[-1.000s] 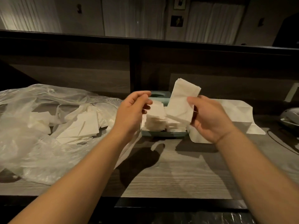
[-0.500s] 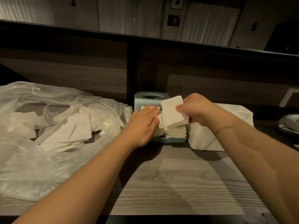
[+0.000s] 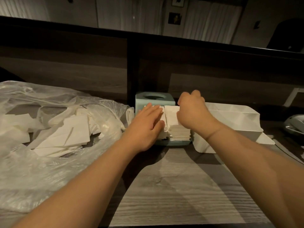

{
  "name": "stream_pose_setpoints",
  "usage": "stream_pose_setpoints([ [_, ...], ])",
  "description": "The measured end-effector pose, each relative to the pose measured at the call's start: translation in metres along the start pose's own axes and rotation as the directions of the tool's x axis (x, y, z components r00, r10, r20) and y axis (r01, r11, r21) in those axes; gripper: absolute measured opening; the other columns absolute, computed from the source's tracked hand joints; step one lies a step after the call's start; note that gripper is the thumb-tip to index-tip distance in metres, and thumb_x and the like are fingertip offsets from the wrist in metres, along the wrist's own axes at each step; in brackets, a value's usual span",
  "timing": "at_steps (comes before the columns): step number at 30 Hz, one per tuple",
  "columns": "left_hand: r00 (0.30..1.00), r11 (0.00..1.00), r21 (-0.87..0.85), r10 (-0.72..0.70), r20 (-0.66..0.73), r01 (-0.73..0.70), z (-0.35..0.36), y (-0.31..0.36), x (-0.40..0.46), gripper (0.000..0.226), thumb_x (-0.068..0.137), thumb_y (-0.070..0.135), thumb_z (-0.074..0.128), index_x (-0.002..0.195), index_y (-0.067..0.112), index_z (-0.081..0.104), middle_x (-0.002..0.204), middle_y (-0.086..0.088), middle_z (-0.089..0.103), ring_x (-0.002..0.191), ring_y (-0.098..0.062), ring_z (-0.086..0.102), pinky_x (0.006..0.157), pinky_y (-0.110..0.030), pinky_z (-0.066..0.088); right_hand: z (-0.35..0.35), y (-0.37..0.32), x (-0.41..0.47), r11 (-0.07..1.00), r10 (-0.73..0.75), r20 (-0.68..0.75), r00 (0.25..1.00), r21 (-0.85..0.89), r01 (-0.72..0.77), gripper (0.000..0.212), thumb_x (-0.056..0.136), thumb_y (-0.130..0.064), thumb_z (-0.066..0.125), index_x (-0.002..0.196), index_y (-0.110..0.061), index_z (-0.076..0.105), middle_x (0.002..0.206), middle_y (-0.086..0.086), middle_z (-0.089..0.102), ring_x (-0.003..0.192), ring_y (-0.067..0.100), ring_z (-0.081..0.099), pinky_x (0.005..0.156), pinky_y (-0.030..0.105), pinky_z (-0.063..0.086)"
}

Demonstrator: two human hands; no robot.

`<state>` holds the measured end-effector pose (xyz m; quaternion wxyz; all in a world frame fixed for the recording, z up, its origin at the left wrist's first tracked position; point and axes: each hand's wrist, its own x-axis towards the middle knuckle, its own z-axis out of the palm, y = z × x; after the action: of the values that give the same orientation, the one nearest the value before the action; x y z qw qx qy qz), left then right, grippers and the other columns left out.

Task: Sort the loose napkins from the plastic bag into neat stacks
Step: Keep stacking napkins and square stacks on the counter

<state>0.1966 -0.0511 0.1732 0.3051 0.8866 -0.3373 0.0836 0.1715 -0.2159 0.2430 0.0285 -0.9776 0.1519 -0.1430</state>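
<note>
While two stacks (image 3: pixel 178 129) sit in the teal holder (image 3: pixel 154 97) under flat left hand (image 3: pixel 146 124) fingers and the curled right hand (image 3: pixel 191 111), many napkins (image 3: pixel 70 135) left of them fill the plastic bag (image 3: pixel 41 170).

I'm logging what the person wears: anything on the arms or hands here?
Nothing shows. The left hand and right hand are bare, without gloves or visible rings, and both forearms are uncovered to the frame edge: no sleeves, watch or bracelet.

Dim room, grey wood-grain table (image 3: pixel 181 195), pale curtains (image 3: pixel 209 20).
</note>
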Motion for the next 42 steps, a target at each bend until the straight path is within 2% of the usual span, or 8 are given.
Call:
stream_pose_setpoints([
  [4,1.000,1.000,0.015,0.005,0.004,-0.006,-0.005,0.002,0.001,0.053,0.109,0.042,0.039,0.160,0.028,0.032,0.168,0.011,0.025,0.157,-0.007,0.009,0.129,-0.034,0.005,0.002,0.004,0.003,0.994,-0.085,0.062,0.994,-0.056,0.089,0.019,0.093,-0.007,0.057,0.107,-0.009,0.068,0.081,0.003,0.056,0.074,0.018,0.054,0.067,0.030,0.046],
  [8,0.999,1.000,0.020,0.015,0.048,-0.016,-0.008,0.003,0.001,0.052,0.109,0.043,0.041,0.159,0.029,0.034,0.168,0.012,0.025,0.156,-0.007,0.010,0.123,-0.028,0.006,-0.005,0.008,0.014,0.970,-0.144,-0.083,0.986,0.186,0.157,0.014,0.098,-0.016,0.054,0.099,-0.014,0.069,0.090,0.003,0.067,0.076,0.016,0.060,0.060,0.026,0.048],
  [16,0.996,0.986,-0.160,-0.061,-0.065,0.050,-0.007,-0.002,-0.002,0.051,0.107,0.043,0.043,0.158,0.034,0.035,0.166,0.018,0.027,0.153,0.001,0.012,0.121,-0.024,0.009,-0.005,0.000,0.070,0.873,-0.213,-0.053,0.976,0.437,0.215,0.013,0.100,-0.025,0.057,0.103,-0.023,0.070,0.094,-0.009,0.067,0.082,0.008,0.063,0.064,0.020,0.051],
  [25,0.991,0.970,-0.230,-0.105,-0.086,0.083,-0.005,-0.009,-0.002,0.053,0.107,0.047,0.040,0.158,0.042,0.028,0.165,0.026,0.020,0.151,0.008,0.009,0.122,-0.023,0.010,0.019,-0.016,0.127,0.894,-0.416,0.415,0.810,0.024,0.447,0.054,0.103,-0.040,0.056,0.152,-0.022,0.044,0.150,0.003,0.049,0.134,0.024,0.048,0.108,0.034,0.037],
  [28,0.981,0.953,-0.273,-0.163,-0.102,0.130,-0.007,-0.010,-0.002,0.055,0.107,0.048,0.038,0.160,0.040,0.026,0.166,0.025,0.019,0.151,0.007,0.010,0.121,-0.022,0.010,0.032,-0.017,0.137,0.887,-0.386,0.495,0.778,-0.030,0.460,0.053,0.100,-0.037,0.061,0.150,-0.023,0.048,0.143,0.002,0.055,0.123,0.023,0.054,0.105,0.037,0.044],
  [32,0.934,0.952,-0.191,-0.278,-0.225,0.237,-0.010,-0.018,0.001,0.053,0.108,0.047,0.035,0.158,0.030,0.034,0.163,0.010,0.033,0.150,-0.009,0.023,0.122,-0.029,0.019,0.036,-0.012,0.143,0.884,-0.442,0.403,0.802,0.045,0.465,0.052,0.093,-0.040,0.070,0.140,-0.024,0.057,0.118,-0.004,0.061,0.096,0.014,0.058,0.081,0.029,0.048],
  [35,0.889,0.933,-0.189,-0.352,-0.294,0.307,-0.009,-0.022,0.002,0.052,0.108,0.048,0.032,0.154,0.026,0.041,0.155,0.005,0.046,0.144,-0.015,0.036,0.112,-0.027,0.026,0.018,-0.004,0.134,0.881,-0.470,0.290,0.834,0.104,0.461,0.052,0.087,-0.045,0.074,0.133,-0.026,0.059,0.115,-0.005,0.059,0.095,0.014,0.057,0.078,0.028,0.047],
  [42,0.832,0.883,-0.228,-0.464,-0.304,0.410,-0.009,-0.026,0.006,0.076,0.102,0.064,0.011,0.154,0.019,0.044,0.156,-0.003,0.049,0.147,-0.022,0.039,0.127,-0.048,0.019,-0.035,0.021,0.093,0.867,-0.458,0.014,0.889,0.228,0.443,0.040,0.081,-0.056,0.073,0.113,-0.051,0.050,0.110,-0.001,0.044,0.106,0.026,0.048,0.088,0.041,0.052],
])
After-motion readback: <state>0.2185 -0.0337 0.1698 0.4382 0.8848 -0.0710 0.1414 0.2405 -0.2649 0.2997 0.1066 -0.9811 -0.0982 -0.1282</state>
